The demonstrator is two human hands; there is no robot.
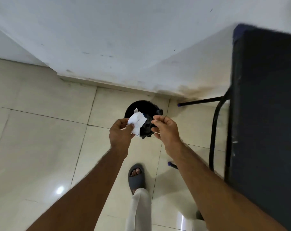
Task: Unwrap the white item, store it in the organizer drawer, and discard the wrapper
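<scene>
My left hand (pixel 120 133) pinches a crumpled white wrapper (pixel 136 121) with faint blue print, held directly above a round black bin (pixel 141 107) lined with a black bag. My right hand (pixel 164 129) hovers just right of the wrapper over the bin, its fingers curled loosely and apart, with nothing in it. The white item and the organizer drawer are out of sight.
The bin stands on a cream tiled floor (pixel 41 139) against a white wall (pixel 124 39). A dark table (pixel 264 105) with black metal legs (pixel 214 130) fills the right side. My foot in a grey slipper (pixel 136 175) is below the bin.
</scene>
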